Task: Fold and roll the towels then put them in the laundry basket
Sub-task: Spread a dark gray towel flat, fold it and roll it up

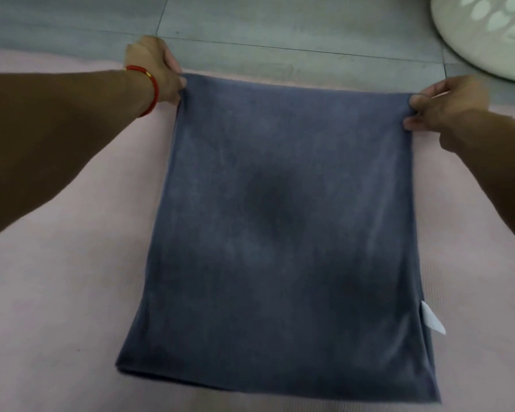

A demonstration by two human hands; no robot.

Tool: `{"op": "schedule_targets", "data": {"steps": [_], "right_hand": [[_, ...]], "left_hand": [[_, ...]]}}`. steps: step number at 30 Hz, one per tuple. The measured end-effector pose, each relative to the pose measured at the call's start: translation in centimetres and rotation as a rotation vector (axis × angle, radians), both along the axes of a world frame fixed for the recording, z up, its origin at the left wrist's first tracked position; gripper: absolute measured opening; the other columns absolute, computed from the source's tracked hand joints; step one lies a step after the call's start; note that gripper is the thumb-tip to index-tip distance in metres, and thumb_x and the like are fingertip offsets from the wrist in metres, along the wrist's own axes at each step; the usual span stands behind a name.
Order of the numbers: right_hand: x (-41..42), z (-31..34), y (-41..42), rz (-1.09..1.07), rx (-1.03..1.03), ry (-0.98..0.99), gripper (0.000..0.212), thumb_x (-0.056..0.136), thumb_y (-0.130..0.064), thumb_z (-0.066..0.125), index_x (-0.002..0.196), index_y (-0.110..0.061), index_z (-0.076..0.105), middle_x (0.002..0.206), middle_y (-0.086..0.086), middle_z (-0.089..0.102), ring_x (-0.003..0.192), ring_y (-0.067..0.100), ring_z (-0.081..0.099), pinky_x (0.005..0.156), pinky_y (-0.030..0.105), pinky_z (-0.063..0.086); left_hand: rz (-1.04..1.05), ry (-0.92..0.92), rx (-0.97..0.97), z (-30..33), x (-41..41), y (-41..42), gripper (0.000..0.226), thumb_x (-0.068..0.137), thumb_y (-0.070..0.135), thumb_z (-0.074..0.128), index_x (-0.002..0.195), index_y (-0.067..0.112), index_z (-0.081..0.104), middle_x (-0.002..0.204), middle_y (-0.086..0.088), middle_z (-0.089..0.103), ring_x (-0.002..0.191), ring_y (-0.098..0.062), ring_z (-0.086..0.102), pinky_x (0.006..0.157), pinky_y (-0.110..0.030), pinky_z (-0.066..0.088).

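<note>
Towel (277, 221), blue-grey and already folded, lies flat on the pink mat (57, 292) in the middle of the frame. The left hand (152, 69) pinches its upper left corner and the right hand (446, 105) its upper right, fingers curled round the cloth. To fold well, keep both corners level and taut, then lay edge on edge squarely. The laundry basket (488, 40) waits at upper right on the floor.
</note>
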State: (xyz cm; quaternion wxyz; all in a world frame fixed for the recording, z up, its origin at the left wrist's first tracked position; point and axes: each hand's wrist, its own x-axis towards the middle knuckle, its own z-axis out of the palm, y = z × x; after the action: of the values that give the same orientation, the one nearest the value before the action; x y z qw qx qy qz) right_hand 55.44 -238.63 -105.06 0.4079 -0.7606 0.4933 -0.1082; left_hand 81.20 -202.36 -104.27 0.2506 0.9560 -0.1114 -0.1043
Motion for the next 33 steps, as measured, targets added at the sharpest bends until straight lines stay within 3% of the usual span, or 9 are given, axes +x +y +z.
{"op": "schedule_targets", "data": {"steps": [4, 7, 11, 14, 17, 20, 25, 28, 33], "right_hand": [[-0.6, 1.1, 0.6, -0.021, 0.07, -0.086, 0.025, 0.09, -0.017, 0.076, 0.077, -0.022, 0.056, 0.077, 0.004, 0.065, 0.047, 0.009, 0.067, 0.046, 0.019, 0.055], [-2.2, 1.8, 1.2, 0.032, 0.078, -0.149, 0.022, 0.091, -0.012, 0.074, 0.079, -0.019, 0.057, 0.071, 0.006, 0.064, 0.049, 0.011, 0.067, 0.055, 0.028, 0.061], [-5.8, 4.3, 2.7, 0.137, 0.026, -0.211, 0.022, 0.091, -0.012, 0.073, 0.08, -0.022, 0.057, 0.056, -0.005, 0.063, 0.046, 0.005, 0.06, 0.047, 0.02, 0.052], [-10.0, 6.6, 4.8, 0.219, -0.049, -0.158, 0.02, 0.091, -0.013, 0.074, 0.081, -0.023, 0.059, 0.063, -0.002, 0.058, 0.045, 0.003, 0.054, 0.043, 0.019, 0.048], [-15.3, 8.6, 7.8, 0.3, -0.049, -0.075, 0.009, 0.089, -0.002, 0.072, 0.091, -0.007, 0.065, 0.057, -0.003, 0.063, 0.046, 0.007, 0.057, 0.044, 0.02, 0.049], [-20.9, 9.8, 11.1, 0.359, -0.047, 0.044, 0.01, 0.086, 0.01, 0.068, 0.092, 0.003, 0.065, 0.072, 0.011, 0.071, 0.054, 0.016, 0.066, 0.051, 0.023, 0.053], [-29.9, 7.8, 16.0, 0.485, -0.044, 0.187, 0.028, 0.079, 0.004, 0.081, 0.075, -0.021, 0.069, 0.069, 0.003, 0.073, 0.061, 0.01, 0.066, 0.063, 0.017, 0.053], [-33.6, 5.3, 18.3, 0.505, -0.065, 0.242, 0.033, 0.077, 0.004, 0.082, 0.07, -0.025, 0.068, 0.069, -0.005, 0.072, 0.062, 0.005, 0.065, 0.064, 0.018, 0.052], [-35.4, 3.0, 20.2, 0.528, -0.182, 0.269, 0.026, 0.08, -0.001, 0.081, 0.073, -0.022, 0.068, 0.072, -0.012, 0.071, 0.071, 0.009, 0.068, 0.062, 0.018, 0.053]], "left_hand": [[-0.05, 0.078, -0.041, 1.1, 0.2, 0.7, 0.023, 0.084, 0.006, 0.077, 0.074, 0.02, 0.062, 0.074, -0.002, 0.066, 0.058, -0.007, 0.07, 0.067, -0.027, 0.063], [-0.131, 0.048, -0.07, 1.5, -0.7, 2.5, 0.014, 0.085, 0.006, 0.075, 0.099, 0.011, 0.074, 0.063, 0.01, 0.066, 0.044, 0.006, 0.059, 0.055, -0.008, 0.054], [-0.237, -0.029, -0.157, 2.9, -2.9, 5.4, 0.02, 0.087, 0.006, 0.073, 0.105, 0.015, 0.074, 0.059, 0.015, 0.066, 0.049, 0.007, 0.06, 0.058, -0.005, 0.051], [-0.313, -0.03, -0.251, 4.2, -6.4, 8.6, 0.021, 0.087, 0.005, 0.074, 0.1, 0.021, 0.073, 0.062, 0.014, 0.068, 0.054, 0.004, 0.062, 0.063, -0.008, 0.054], [-0.402, -0.067, -0.244, 4.9, -11.6, 13.2, 0.019, 0.085, 0.008, 0.077, 0.095, 0.023, 0.074, 0.071, 0.013, 0.071, 0.06, 0.006, 0.063, 0.065, -0.005, 0.049], [-0.426, -0.002, -0.212, 5.0, -18.4, 18.4, 0.014, 0.081, 0.013, 0.082, 0.089, 0.024, 0.078, 0.084, 0.022, 0.072, 0.069, 0.01, 0.064, 0.073, -0.002, 0.047], [-0.565, -0.017, -0.192, 2.2, -27.6, 24.7, 0.023, 0.075, 0.0, 0.083, 0.088, 0.019, 0.08, 0.094, 0.007, 0.072, 0.08, -0.003, 0.066, 0.084, -0.007, 0.047], [-0.612, -0.096, -0.205, 0.6, -30.8, 26.3, 0.009, 0.086, 0.019, 0.074, 0.09, 0.015, 0.081, 0.096, 0.003, 0.072, 0.088, -0.003, 0.061, 0.09, 0.0, 0.038], [-0.658, -0.124, -0.164, -1.9, -32.8, 27.8, 0.053, 0.098, 0.051, 0.045, 0.095, 0.013, 0.08, 0.104, -0.002, 0.07, 0.097, -0.009, 0.059, 0.1, -0.001, 0.031]]}}
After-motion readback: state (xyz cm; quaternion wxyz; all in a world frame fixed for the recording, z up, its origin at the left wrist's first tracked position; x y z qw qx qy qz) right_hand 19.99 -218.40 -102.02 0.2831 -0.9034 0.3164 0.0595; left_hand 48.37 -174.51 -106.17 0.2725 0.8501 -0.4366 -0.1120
